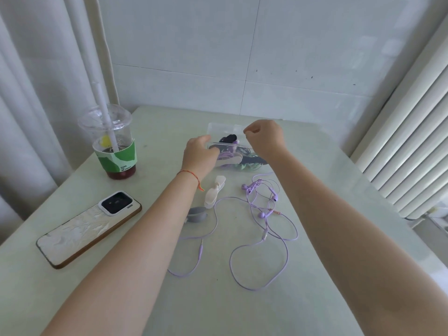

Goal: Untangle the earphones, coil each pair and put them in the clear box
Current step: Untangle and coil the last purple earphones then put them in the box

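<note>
Head view: one clear box (219, 129); two hands.

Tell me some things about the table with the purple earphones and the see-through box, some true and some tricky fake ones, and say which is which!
1. The purple earphones lie loose and tangled on the table. True.
2. The phone lies inside the clear box. False: it lies on the table, to the left, apart from the box.
3. Both hands are at the clear box. True: the left hand is on its left side and the right hand is raised at its top edge.
4. The drink cup has tipped over. False: it stands upright with a straw in it.
5. The clear box is empty. False: coiled cables and dark things are already in it.
</note>
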